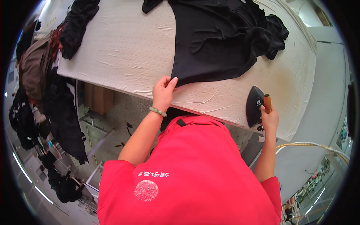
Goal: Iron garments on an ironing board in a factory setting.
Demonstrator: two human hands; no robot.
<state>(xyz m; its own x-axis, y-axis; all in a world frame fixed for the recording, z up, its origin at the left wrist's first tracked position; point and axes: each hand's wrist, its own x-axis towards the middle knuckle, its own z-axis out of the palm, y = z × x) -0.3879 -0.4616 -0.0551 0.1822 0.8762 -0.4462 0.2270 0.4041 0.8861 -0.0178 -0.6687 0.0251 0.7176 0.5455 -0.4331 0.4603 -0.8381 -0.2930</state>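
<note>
Here, the left hand (164,90) pinches a black garment (213,41) at the worktop's (123,56) near edge; the right hand (270,119) grips an iron (255,107), pointing lengthwise away, near the right corner, open room between.

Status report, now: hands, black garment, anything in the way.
Left hand pinching near corner of black garment. Right hand gripping iron by handle, off the garment. Garment on padded table, bunched at right. Dark bundle at table's left, apart from garment.

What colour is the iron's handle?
The iron's handle is orange-brown, best seen in the head view.
</note>
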